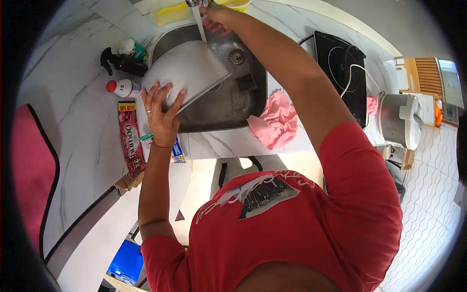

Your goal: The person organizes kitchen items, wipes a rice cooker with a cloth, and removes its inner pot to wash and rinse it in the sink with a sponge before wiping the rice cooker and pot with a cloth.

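A large whitish-grey bowl (pixel 192 65) stands tilted in the metal sink (pixel 214 119), its straight-looking rim edge slanting down toward the front. My left hand (pixel 164 109) grips the bowl's near left side, fingers spread over its pale surface. At the back of the sink, my right hand (pixel 218 18) is on the faucet (pixel 193 2), its fingers bent and partly hidden beside the running water (pixel 199 24). The stream falls behind the bowl's upper edge. A dark scouring pad (pixel 246 82) lies in the basin near the drain strainer (pixel 237 57).
Left of the sink are a dark spray bottle (pixel 127 64), a white bottle with a red cap (pixel 124 88) and a red Downy pack (pixel 131 138). A pink cloth (pixel 275 121) hangs over the front right rim. An induction cooktop (pixel 340 73) and a rice cooker (pixel 399 119) stand right.
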A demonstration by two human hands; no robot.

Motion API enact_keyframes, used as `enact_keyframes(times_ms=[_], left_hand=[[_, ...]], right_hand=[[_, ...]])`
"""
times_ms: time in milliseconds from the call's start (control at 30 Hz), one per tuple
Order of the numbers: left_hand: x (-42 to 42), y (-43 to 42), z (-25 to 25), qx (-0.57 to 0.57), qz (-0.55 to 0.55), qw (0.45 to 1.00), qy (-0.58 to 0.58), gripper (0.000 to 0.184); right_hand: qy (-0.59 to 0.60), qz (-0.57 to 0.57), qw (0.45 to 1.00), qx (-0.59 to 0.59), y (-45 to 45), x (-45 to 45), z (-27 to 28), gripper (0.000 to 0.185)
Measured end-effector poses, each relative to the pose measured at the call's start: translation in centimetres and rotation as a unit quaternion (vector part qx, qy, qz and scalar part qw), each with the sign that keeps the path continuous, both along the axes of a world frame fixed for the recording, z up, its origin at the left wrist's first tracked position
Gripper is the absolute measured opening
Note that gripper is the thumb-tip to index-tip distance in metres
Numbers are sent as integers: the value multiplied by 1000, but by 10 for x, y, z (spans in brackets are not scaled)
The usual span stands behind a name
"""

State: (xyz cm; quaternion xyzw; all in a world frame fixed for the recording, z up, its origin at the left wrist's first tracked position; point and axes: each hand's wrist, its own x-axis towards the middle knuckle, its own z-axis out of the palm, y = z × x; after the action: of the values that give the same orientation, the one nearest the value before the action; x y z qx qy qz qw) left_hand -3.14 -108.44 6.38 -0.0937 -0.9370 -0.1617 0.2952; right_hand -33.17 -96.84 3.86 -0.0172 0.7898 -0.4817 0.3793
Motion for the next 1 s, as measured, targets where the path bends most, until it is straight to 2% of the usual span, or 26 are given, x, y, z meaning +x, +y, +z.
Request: enact_keyframes(times_ms=[33, 167, 233, 267, 300, 367, 433, 467, 500, 533, 567, 600, 633, 667, 733, 767, 800, 833, 867, 900, 933, 967, 1000], left_hand=[[-2, -2, -2, -13, -4, 1000, 5, 59], [-4, -7, -4, -44, -15, 999, 10, 55], [-1, -11, -10, -42, -16, 999, -11, 55], [-7, -12, -12, -41, -15, 999, -24, 55], [-9, -12, -15, -42, -21, 999, -19, 55], [-17, -12, -19, -35, -27, 999, -21, 58], [-25, -9, -18, -32, -29, 999, -21, 59], [-28, -8, -17, -31, -28, 999, -26, 59], [-30, -6, -19, -33, -30, 999, -23, 59], [-32, -4, -22, -61, -25, 998, -17, 60], [-32, 0, -25, -89, -19, 996, -11, 60], [-30, 5, -28, -90, -21, 996, -8, 60], [-28, 10, -29, -85, -43, 995, -6, 58], [-27, 13, -27, -81, -64, 995, -3, 56], [-29, 20, -19, -75, -82, 994, 23, 55], [-30, 22, -14, -64, -100, 992, 43, 54], [-29, 22, -9, -70, -100, 991, 47, 54], [-30, 22, -2, -91, -110, 989, 43, 54], [-32, 24, 4, -110, -119, 986, 41, 55], [-33, 29, 14, -113, -117, 986, 48, 55], [-33, 34, 25, -129, -137, 981, 40, 54], [-33, 40, 35, -146, -155, 977, 31, 54], [-35, 48, 43, -148, -151, 977, 35, 54]], right_hand=[[36, 3, 999, 35, -1, -2, -2, 66], [54, 22, 995, 86, 1, -4, -13, 66], [265, 71, 953, 128, 3, -3, -21, 67], [372, 91, 912, 149, 7, -9, -20, 68], [408, 73, 891, 185, 14, 4, -8, 66], [428, 59, 884, 179, 45, 21, -9, 62], [480, 16, 865, 147, 101, 91, 20, 52], [524, 12, 833, 179, 130, 125, 16, 40], [525, 12, 829, 193, 158, 169, 17, 37], [487, 6, 836, 251, 178, 212, 8, 41], [569, 5, 779, 264, 197, 250, -15, 49], [465, 30, 793, 394, 198, 285, -14, 72], [456, -12, 834, 312, 207, 310, -46, 81], [412, 11, 831, 374, 198, 326, -46, 75], [474, 28, 842, 257, 210, 331, -67, 64], [495, -5, 851, 177, 218, 323, -78, 54], [498, -9, 850, 172, 219, 316, -75, 54], [375, -154, 911, -69, 218, 308, -59, 53], [217, -278, 885, -305, 221, 300, -41, 51], [257, -246, 880, -315, 208, 292, 27, 53], [496, -67, 860, -105, 219, 272, 28, 61], [574, -21, 816, -64, 203, 266, 48, 67], [551, -6, 829, -94, 187, 264, 63, 71]])
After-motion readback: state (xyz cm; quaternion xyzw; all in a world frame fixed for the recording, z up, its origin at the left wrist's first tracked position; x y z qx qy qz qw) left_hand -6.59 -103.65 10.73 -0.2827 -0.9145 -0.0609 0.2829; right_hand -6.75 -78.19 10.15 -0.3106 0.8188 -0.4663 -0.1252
